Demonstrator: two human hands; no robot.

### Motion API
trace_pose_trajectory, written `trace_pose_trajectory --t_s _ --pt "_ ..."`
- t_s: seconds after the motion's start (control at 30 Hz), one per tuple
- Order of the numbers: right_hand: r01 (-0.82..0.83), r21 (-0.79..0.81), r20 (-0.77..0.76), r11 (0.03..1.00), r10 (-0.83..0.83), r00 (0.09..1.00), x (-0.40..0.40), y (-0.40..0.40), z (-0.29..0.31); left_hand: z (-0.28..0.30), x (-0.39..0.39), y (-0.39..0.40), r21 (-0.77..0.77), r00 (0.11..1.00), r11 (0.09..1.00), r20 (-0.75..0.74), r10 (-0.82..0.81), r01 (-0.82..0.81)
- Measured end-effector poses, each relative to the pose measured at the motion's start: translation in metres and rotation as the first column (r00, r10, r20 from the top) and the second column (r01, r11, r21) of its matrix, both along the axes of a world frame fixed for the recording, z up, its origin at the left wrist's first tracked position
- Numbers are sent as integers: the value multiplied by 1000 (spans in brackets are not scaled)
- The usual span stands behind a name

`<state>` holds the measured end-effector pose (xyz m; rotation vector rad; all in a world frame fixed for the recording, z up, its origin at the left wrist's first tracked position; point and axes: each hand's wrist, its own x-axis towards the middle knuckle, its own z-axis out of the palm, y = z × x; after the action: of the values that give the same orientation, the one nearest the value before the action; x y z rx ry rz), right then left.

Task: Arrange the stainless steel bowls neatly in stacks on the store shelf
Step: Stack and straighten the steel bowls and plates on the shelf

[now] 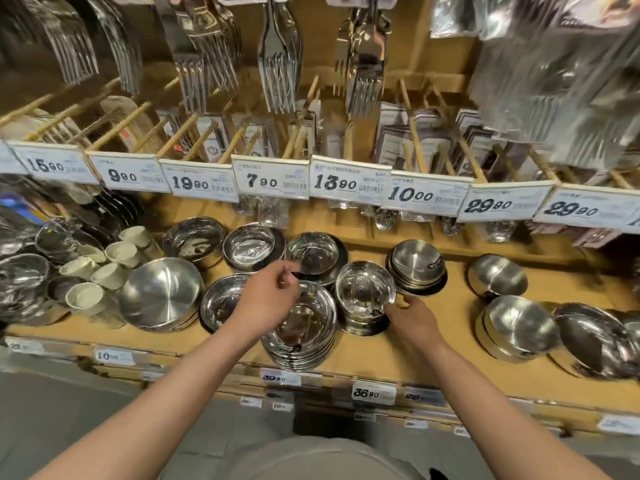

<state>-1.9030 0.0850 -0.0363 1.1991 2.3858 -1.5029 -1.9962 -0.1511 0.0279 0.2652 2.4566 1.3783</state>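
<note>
Wooden store shelf: left hand loosely curled, empty, over shiny steel bowl stack; right hand fingers parted beside mirrored bowl, which a nudge could topple.

Shiny stainless steel bowls sit upright in nested stacks on the wooden shelf. The front stack lies under the left hand. A taller stack touches the right hand at its fingertips. Another stack stands just beyond the left fingers.
</note>
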Motion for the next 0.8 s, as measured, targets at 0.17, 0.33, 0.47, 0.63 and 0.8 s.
trace_pose_trajectory --t_s 0.17,0.33,0.47,0.63,0.8 --pt "-145 81 120 986 135 984 -19 13 -8 10 8 -7 4 996 997 43 75 -75" --pt "-218 162 166 962 191 967 -32 16 -13 10 13 -12 35 980 980 46 194 -196" --pt "-209 137 238 968 173 956 -39 16 -12 9 17 -13 52 973 973 73 220 -224" --pt "-167 105 254 980 136 958 -51 11 -7 8 11 -16 75 972 971 78 220 -226" --pt "-37 -60 268 997 52 962 -53 5 -12 5 3 -17 80 979 979 96 182 -190"
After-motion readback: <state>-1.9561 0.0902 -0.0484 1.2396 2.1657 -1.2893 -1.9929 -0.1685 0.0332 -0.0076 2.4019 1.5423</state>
